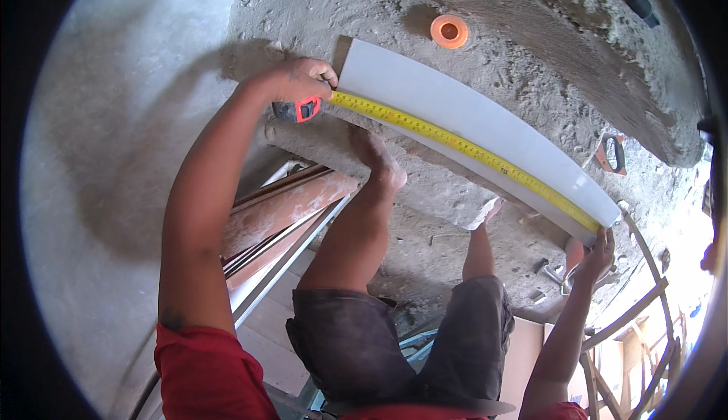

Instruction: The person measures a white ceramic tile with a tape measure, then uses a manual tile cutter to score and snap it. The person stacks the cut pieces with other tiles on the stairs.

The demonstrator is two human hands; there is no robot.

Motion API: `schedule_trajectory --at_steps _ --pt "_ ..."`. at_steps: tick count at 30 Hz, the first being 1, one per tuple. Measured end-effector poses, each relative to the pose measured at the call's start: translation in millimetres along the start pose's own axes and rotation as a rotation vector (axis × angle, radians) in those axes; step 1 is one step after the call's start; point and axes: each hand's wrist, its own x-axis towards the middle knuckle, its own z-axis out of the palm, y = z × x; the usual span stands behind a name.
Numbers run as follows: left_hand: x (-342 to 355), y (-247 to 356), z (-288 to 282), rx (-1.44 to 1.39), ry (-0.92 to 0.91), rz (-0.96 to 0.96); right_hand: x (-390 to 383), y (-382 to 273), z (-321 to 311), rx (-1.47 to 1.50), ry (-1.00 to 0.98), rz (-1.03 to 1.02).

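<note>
A long pale grey slab (455,101) lies on the rough concrete ledge, bowed by the lens. Along its near edge stretches the yellow blade of a tape measure (432,130). At the slab's left end, my left hand (299,80) has its fingers curled at the corner, holding the blade where it leaves the red and black case. My right hand (599,249) grips the blade's far end against the slab's right end; its fingertips are partly hidden.
An orange tape roll (449,31) sits beyond the slab. A handsaw handle (611,153) shows at the right, and a hammer (552,272) lies below the slab's right end. Reddish boards (288,206) lean near my left leg. Bent wooden strips (629,314) stand at the lower right.
</note>
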Motion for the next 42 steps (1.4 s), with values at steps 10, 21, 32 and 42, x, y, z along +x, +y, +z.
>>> schedule_trajectory --at_steps 10,21,32,42 --pt "-21.0 -4.6 40.5 -0.42 0.132 -0.027 50.1 -32.6 7.2 -0.057 -0.105 -0.257" --pt "-36.0 5.2 93.4 -0.376 0.515 -0.075 100.7 -52.3 29.7 -0.207 -0.005 -0.203" --pt "-124.6 98.9 135.7 -0.598 -0.063 -0.193 74.4 -59.2 39.5 0.279 -0.023 -0.025" --pt "-86.1 148.0 149.0 -0.459 -0.109 -0.053 61.6 -50.6 36.0 0.37 0.007 0.012"
